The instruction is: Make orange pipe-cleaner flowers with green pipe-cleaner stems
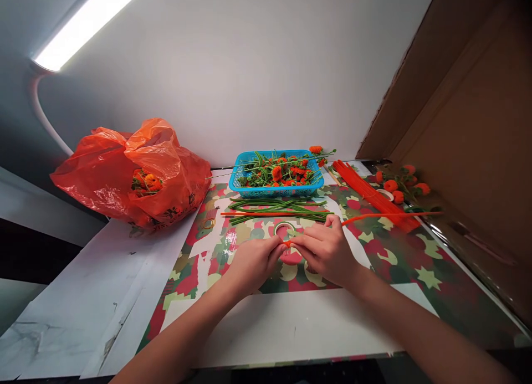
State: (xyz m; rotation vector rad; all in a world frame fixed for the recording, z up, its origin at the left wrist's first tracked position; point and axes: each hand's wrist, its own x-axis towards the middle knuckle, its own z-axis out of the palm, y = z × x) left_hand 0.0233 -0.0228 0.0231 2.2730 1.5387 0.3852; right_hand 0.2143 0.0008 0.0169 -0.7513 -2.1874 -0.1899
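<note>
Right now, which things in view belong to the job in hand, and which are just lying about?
Likely the job's: orange strip held by left hand and right hand; orange bundle; green stems; blue basket; orange flowers; orange bag.
Seemingly incidental: desk lamp; cardboard panel.

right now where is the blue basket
In the head view, just right of centre, the basket stands near the back wall, behind the green stems and right of the bag.
</note>
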